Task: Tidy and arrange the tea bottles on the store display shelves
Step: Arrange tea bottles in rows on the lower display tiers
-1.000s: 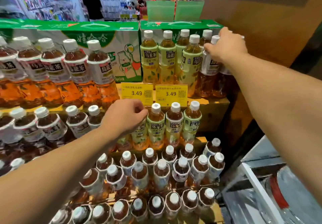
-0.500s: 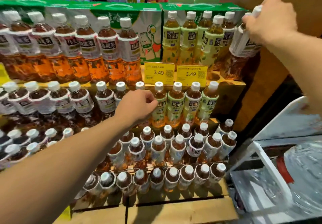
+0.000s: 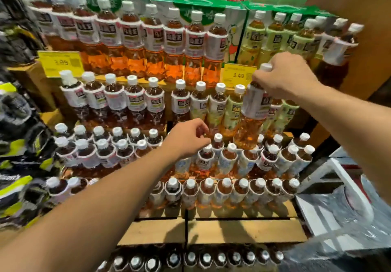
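My right hand (image 3: 287, 75) grips the neck of a large white-labelled tea bottle (image 3: 252, 111) and holds it in the air in front of the green-labelled bottles (image 3: 232, 111) on the second tier. My left hand (image 3: 187, 137) hovers lower, over the small bottles (image 3: 206, 157) of the third tier, with its fingers curled loosely and nothing in them. The top tier carries a row of large white-labelled orange tea bottles (image 3: 175, 45) at the left and green-labelled ones (image 3: 275, 41) at the right.
Yellow price tags (image 3: 238, 74) hang on the shelf edges. Green drink cartons (image 3: 203, 5) stand behind the top row. A wooden shelf front (image 3: 232, 229) lies below, with more bottle caps (image 3: 190, 258) under it. A white cart (image 3: 347, 189) is at the right, dark bags (image 3: 19, 136) at the left.
My right hand has lifted the white-labelled bottle off the top tier's right end and carried it down and left. My left hand has dropped from the second tier to the third.
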`<action>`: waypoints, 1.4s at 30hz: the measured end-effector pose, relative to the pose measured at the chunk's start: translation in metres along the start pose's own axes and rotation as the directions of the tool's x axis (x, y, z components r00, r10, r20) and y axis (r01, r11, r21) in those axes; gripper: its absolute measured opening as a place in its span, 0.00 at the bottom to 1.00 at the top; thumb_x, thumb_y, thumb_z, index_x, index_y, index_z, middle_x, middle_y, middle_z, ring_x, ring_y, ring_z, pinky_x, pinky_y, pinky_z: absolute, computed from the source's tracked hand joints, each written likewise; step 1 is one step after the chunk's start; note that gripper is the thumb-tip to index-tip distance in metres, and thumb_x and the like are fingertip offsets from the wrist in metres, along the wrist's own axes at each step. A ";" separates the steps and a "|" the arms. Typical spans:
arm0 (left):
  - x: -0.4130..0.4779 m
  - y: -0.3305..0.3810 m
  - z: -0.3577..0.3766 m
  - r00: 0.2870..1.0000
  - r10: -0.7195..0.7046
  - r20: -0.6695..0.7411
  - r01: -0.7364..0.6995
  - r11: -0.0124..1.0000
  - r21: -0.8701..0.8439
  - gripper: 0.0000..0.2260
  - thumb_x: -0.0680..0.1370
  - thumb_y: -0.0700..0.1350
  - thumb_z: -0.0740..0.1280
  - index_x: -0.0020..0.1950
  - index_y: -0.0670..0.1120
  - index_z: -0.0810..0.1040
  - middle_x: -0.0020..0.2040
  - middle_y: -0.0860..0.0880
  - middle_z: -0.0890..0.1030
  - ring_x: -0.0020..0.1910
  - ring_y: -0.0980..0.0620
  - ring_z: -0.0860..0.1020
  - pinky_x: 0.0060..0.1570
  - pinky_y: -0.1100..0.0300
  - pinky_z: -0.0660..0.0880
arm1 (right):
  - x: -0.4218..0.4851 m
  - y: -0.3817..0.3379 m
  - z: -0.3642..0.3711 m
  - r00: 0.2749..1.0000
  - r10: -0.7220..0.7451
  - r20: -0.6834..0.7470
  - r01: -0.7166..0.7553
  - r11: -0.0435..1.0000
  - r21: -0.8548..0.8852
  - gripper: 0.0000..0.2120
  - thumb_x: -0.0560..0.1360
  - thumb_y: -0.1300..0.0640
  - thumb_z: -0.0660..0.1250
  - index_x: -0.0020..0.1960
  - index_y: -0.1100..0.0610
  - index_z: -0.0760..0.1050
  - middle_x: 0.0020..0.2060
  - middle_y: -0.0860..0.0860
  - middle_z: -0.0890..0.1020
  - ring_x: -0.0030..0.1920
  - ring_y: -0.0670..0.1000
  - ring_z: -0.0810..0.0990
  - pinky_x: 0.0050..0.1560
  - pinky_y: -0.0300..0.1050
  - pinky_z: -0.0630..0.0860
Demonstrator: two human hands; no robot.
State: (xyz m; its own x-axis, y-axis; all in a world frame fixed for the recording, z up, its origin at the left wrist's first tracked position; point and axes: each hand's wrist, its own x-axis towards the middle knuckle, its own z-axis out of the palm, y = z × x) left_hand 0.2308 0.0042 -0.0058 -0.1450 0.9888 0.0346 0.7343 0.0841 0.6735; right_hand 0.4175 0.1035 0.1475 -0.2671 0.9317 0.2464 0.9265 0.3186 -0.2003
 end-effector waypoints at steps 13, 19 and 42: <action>-0.096 -0.155 -0.011 0.966 -0.228 0.122 0.237 0.969 -0.067 0.30 0.74 0.53 0.71 0.74 0.55 0.65 0.58 0.51 0.80 0.53 0.49 0.78 0.48 0.56 0.75 | -0.075 -0.168 0.135 0.896 -0.266 0.356 0.279 0.960 0.015 0.19 0.81 0.42 0.61 0.51 0.59 0.67 0.37 0.56 0.76 0.35 0.55 0.75 0.30 0.48 0.68; -0.093 -0.203 -0.001 0.941 -0.298 0.163 0.314 0.946 -0.083 0.24 0.74 0.47 0.68 0.70 0.55 0.72 0.50 0.51 0.82 0.48 0.48 0.79 0.47 0.55 0.77 | -0.084 -0.181 0.183 0.874 -0.231 0.428 0.219 0.973 0.077 0.18 0.80 0.44 0.63 0.52 0.59 0.66 0.40 0.58 0.78 0.38 0.58 0.77 0.31 0.49 0.69; 0.014 -0.215 -0.030 0.977 -0.191 0.093 0.137 0.901 0.411 0.08 0.78 0.49 0.62 0.46 0.47 0.65 0.37 0.47 0.71 0.38 0.43 0.72 0.36 0.51 0.70 | -0.060 -0.190 0.222 0.873 -0.179 0.453 0.108 0.978 0.178 0.14 0.80 0.46 0.63 0.54 0.56 0.65 0.39 0.53 0.78 0.37 0.54 0.78 0.28 0.47 0.67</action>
State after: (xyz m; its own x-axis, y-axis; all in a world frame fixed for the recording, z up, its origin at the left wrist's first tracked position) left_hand 0.0513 -0.0040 -0.1281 -0.2201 0.9617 -0.1633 0.9146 0.2616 0.3083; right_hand 0.1989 0.0260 -0.0402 -0.5189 0.8359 -0.1790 0.8303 0.4431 -0.3381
